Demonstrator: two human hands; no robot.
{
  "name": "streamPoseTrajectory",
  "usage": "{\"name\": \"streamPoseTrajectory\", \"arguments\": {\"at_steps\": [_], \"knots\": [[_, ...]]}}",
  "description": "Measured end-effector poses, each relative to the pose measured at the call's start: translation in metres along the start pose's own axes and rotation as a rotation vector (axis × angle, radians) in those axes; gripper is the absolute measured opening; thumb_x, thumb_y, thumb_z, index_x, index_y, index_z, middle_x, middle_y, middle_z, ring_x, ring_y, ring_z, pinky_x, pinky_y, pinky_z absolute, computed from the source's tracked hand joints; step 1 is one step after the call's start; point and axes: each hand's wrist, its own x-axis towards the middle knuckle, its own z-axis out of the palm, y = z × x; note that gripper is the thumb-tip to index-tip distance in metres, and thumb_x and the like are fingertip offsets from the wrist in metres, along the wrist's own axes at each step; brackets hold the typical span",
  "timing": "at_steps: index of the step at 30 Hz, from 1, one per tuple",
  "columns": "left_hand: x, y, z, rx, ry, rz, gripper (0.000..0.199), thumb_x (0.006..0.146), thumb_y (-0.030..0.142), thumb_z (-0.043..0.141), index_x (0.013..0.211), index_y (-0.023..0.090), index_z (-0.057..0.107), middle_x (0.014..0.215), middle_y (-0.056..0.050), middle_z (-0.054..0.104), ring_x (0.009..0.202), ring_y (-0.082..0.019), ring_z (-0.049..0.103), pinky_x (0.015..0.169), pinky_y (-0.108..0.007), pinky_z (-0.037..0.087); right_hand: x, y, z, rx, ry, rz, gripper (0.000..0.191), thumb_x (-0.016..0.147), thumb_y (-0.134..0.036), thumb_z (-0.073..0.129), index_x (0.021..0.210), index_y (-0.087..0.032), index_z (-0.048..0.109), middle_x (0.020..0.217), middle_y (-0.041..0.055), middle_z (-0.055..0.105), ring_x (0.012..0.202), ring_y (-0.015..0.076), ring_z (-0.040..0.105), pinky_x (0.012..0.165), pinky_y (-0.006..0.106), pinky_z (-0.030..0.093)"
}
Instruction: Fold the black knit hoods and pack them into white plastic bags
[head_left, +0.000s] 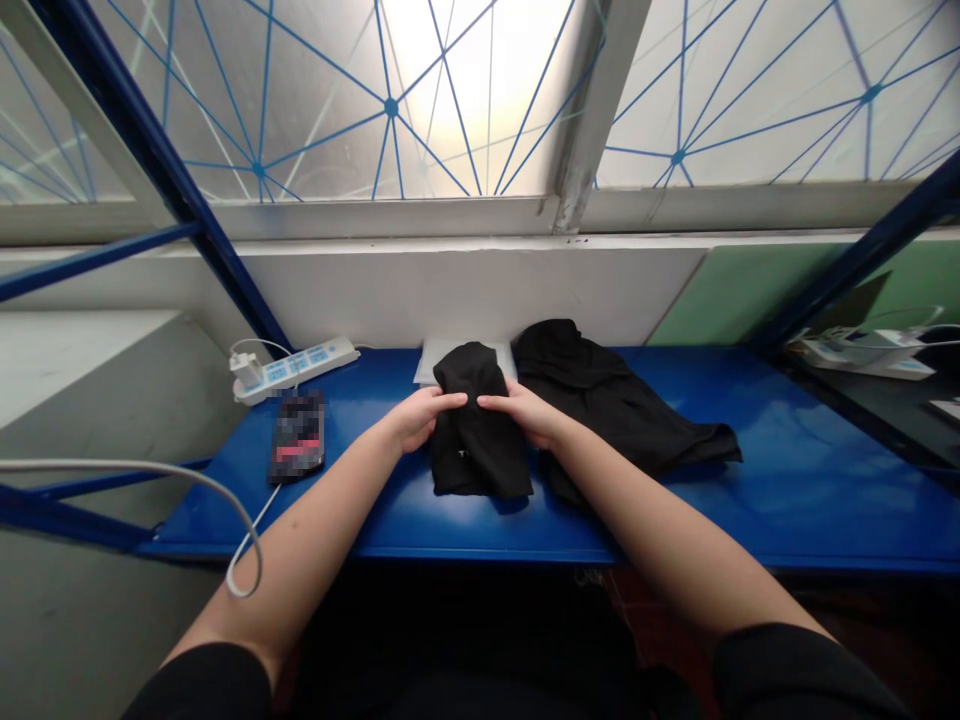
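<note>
A folded black garment [480, 455] is held up just over the blue table, its lower edge near the tabletop. On its left side my left hand [420, 415] grips it, thumb on the front and fingers behind. My right hand [531, 412] pinches the opposite side in the same way, the two thumbs almost meeting. A small light mark shows low on the cloth. To the right lies a second black garment [615, 400], spread loosely and rumpled. Behind the folded one a clear or whitish plastic bag [431, 362] is partly hidden.
The blue table [750, 520] has a white power strip [300, 368] at its back left, with a plugged-in charger. A phone [296, 437] lies before it on a cable. A white cable [150, 465] loops near my left forearm. Blue metal frame bars [225, 270] rise at both sides.
</note>
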Motion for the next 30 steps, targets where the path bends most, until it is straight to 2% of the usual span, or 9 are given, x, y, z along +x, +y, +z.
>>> {"name": "streamPoseTrajectory", "arguments": {"at_steps": [3,7,12,15,18,20,24,27,30], "knots": [[0.004,-0.007,-0.003,0.073,0.075,0.051,0.044,0.063,0.016,0.085,0.105,0.012,0.069,0.102,-0.014,0.077,0.090,-0.027,0.074,0.085,-0.037,0.057,0.004,0.008,-0.003,-0.152,0.011,0.006,0.054,0.079,-0.030,0.077,0.130,-0.027,0.059,0.128,0.0076,0.070,0.115,0.0280,0.068,0.102,0.046,0.054],[0.011,-0.012,-0.005,0.094,0.174,0.018,0.038,0.069,0.015,0.077,0.106,0.015,0.068,0.096,-0.012,0.077,0.084,-0.026,0.074,0.082,-0.038,0.058,0.007,0.012,-0.008,-0.196,0.044,0.066,0.039,0.081,-0.033,0.075,0.117,-0.022,0.066,0.119,0.0088,0.074,0.110,0.0279,0.070,0.102,0.047,0.053],[0.007,-0.006,-0.004,0.085,0.154,-0.056,0.032,0.076,0.025,0.076,0.103,0.011,0.070,0.100,-0.016,0.077,0.088,-0.027,0.074,0.083,-0.037,0.058,0.005,0.009,-0.007,-0.151,0.021,-0.025,0.038,0.077,-0.029,0.074,0.114,-0.021,0.068,0.115,0.0072,0.075,0.109,0.0273,0.069,0.104,0.048,0.051],[0.001,-0.003,-0.002,0.053,0.052,-0.088,0.038,0.077,0.031,0.078,0.109,0.011,0.070,0.106,-0.017,0.076,0.092,-0.028,0.074,0.085,-0.037,0.058,0.003,0.005,-0.003,-0.146,-0.007,-0.110,0.052,0.077,-0.025,0.071,0.129,-0.025,0.063,0.131,0.0053,0.069,0.121,0.0268,0.064,0.108,0.046,0.048],[0.001,-0.004,-0.001,0.015,-0.007,-0.052,0.044,0.073,0.023,0.079,0.114,0.013,0.067,0.104,-0.015,0.076,0.092,-0.028,0.074,0.086,-0.039,0.059,0.001,0.003,-0.002,-0.188,-0.030,-0.116,0.070,0.074,-0.020,0.073,0.140,-0.030,0.054,0.142,0.0031,0.061,0.129,0.0258,0.059,0.111,0.043,0.046],[0.004,-0.006,-0.003,0.012,0.045,-0.036,0.045,0.070,0.016,0.076,0.114,0.014,0.065,0.096,-0.012,0.076,0.086,-0.027,0.074,0.082,-0.039,0.060,0.001,0.004,-0.003,-0.215,-0.022,-0.022,0.062,0.076,-0.024,0.074,0.135,-0.027,0.057,0.135,0.0052,0.066,0.123,0.0263,0.063,0.105,0.042,0.050],[0.010,-0.009,-0.007,0.008,0.144,-0.070,0.042,0.068,0.011,0.069,0.109,0.016,0.063,0.084,-0.009,0.075,0.076,-0.025,0.073,0.075,-0.038,0.060,0.004,0.009,-0.008,-0.208,0.005,0.174,0.037,0.083,-0.035,0.071,0.118,-0.022,0.065,0.110,0.0072,0.074,0.093,0.0233,0.072,0.075,0.033,0.059],[0.010,-0.008,-0.007,-0.002,0.112,-0.017,0.046,0.066,0.011,0.070,0.111,0.017,0.063,0.089,-0.008,0.075,0.079,-0.025,0.073,0.078,-0.039,0.059,0.005,0.010,-0.010,-0.163,-0.005,0.204,0.038,0.080,-0.032,0.073,0.116,-0.024,0.065,0.100,0.0044,0.075,0.076,0.0191,0.070,0.060,0.027,0.055],[0.006,-0.005,-0.003,-0.021,0.092,0.163,0.056,0.062,0.009,0.076,0.116,0.019,0.063,0.099,-0.007,0.075,0.088,-0.024,0.072,0.088,-0.039,0.056,0.003,0.008,-0.008,-0.059,0.005,0.126,0.048,0.073,-0.025,0.075,0.120,-0.028,0.065,0.103,0.0024,0.076,0.080,0.0196,0.071,0.065,0.030,0.057]]}}
